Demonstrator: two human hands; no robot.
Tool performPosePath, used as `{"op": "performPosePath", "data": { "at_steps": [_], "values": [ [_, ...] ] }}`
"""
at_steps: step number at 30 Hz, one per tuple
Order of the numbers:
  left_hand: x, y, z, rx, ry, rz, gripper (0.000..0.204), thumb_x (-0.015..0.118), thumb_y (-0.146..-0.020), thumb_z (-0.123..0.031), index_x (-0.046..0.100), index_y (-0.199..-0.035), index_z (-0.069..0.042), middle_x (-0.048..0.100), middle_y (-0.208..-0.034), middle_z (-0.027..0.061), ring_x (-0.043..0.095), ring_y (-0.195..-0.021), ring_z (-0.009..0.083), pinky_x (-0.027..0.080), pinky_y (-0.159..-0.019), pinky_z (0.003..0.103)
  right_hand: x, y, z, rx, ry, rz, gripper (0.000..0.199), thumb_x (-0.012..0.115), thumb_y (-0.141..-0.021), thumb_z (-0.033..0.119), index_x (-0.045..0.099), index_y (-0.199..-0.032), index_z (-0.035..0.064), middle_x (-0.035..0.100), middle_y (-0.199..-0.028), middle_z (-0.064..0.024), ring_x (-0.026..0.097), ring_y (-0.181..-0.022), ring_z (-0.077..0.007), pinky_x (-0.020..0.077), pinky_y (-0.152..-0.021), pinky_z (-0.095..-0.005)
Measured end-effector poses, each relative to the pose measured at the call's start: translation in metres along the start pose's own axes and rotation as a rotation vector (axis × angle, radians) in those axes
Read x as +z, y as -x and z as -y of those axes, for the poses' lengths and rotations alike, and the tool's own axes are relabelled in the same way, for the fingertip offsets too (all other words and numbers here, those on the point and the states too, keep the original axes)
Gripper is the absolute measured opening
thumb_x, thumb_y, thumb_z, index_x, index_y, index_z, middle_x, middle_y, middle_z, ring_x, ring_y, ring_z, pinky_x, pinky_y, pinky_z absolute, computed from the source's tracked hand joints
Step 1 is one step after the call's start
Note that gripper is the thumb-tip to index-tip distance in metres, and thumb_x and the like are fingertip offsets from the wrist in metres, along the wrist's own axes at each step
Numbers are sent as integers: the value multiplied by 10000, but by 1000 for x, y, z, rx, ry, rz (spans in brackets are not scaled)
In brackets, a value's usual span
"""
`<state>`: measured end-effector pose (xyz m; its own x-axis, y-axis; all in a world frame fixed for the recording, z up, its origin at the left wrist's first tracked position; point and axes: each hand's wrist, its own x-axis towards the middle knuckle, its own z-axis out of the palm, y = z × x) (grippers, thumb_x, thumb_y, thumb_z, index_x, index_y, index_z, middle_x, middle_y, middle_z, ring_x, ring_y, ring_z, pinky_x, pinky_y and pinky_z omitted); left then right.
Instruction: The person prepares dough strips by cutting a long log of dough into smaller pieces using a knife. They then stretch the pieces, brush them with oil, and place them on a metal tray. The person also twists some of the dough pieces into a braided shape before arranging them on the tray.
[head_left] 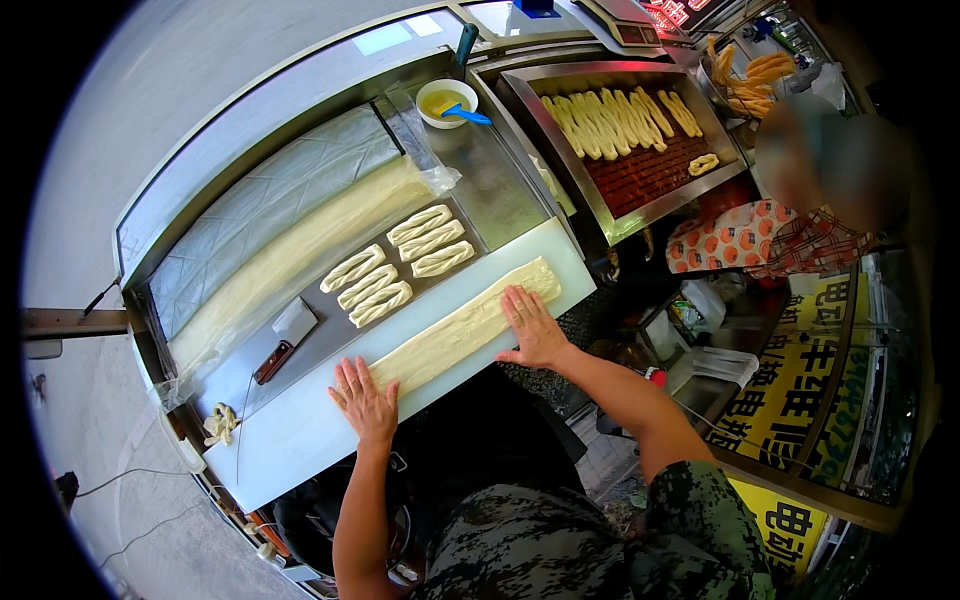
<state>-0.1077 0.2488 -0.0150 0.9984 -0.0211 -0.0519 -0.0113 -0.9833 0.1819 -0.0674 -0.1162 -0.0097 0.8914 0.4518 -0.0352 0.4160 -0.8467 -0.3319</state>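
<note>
A long flat strip of pale dough [450, 338] lies along a white board [290, 435]. At its near-left end, my left hand [366, 402] rests flat with fingers spread. My right hand [535, 330] lies palm down on the strip closer to its right end, fingers stretched out. Neither hand grips anything. Beyond the board, several folded dough twists [430, 240] sit in two groups on the metal worktop. Left of them is a broad-bladed cutter [292, 325] with a brown handle.
A long roll of dough [300, 255] lies under clear plastic farther back. A white bowl [428, 97] holds yellow liquid and a blue brush [466, 113]. At right stands a metal-rimmed pan [625, 222] with dough strips; a person in a patterned apron [735, 237] is beside it.
</note>
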Motion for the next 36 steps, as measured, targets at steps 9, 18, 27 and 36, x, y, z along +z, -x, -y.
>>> {"op": "performPosePath", "data": {
  "at_steps": [9,18,27,36],
  "values": [
    [2,-2,-2,-35,23,52,863,623,-847,-526,299,-1499,-62,232,-1574,169,164,-1469,352,103,-1151,600,-16,-21,-58,13,84,-89,1064,638,-773,651,246,-1471,-50,249,-1529,-268,228,-1425,-435,157,-1165,-562],
    [-6,0,4,-23,11,18,860,586,-855,-570,317,-1488,-55,256,-1561,173,177,-1463,361,84,-1163,580,-23,-19,-78,8,96,-26,1063,637,-777,634,239,-1480,-57,244,-1544,-249,206,-1443,-414,155,-1166,-556],
    [2,3,10,-168,37,34,883,538,-877,-590,242,-1519,-61,194,-1585,181,127,-1478,360,62,-1165,578,-31,-24,-84,49,99,-112,1058,642,-783,629,232,-1478,-54,234,-1544,-252,209,-1435,-431,154,-1156,-581],
    [-16,-77,89,-380,-118,-259,611,658,-805,-152,448,-1378,-120,441,-1427,113,377,-1357,314,247,-1103,611,22,-54,46,-222,-193,91,1061,651,-770,639,249,-1487,-32,247,-1544,-248,193,-1456,-388,139,-1181,-531]
  ]
}}
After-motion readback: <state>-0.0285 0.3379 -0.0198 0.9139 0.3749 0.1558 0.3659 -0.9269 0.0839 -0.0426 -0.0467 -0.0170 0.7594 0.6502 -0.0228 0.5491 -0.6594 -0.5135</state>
